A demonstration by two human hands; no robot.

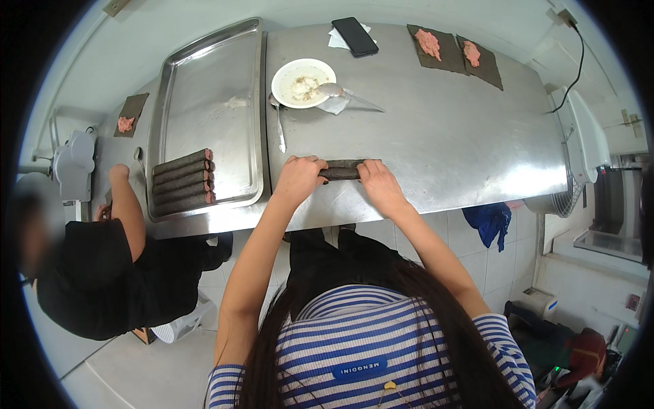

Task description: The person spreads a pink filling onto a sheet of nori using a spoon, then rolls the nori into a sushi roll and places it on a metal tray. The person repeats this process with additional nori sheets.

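A dark seaweed roll (340, 170) lies crosswise near the front edge of the steel table (436, 129). My left hand (300, 176) is closed on its left end, and my right hand (379, 181) grips the right end. Between them the roll shows a lengthwise fold or seam; whatever is inside it is hidden. To the left, several finished-looking seaweed rolls (182, 178) with pink filling at their ends lie stacked side by side in a large metal tray (211, 88).
Beyond my hands are a white bowl (279, 92) of pale food, a spoon (281, 129) and a phone (355, 37). Seaweed sheets (446, 60) with pink paste lie at the far right, another sheet (139, 105) at the left. A co-worker in black (102, 273) stands left.
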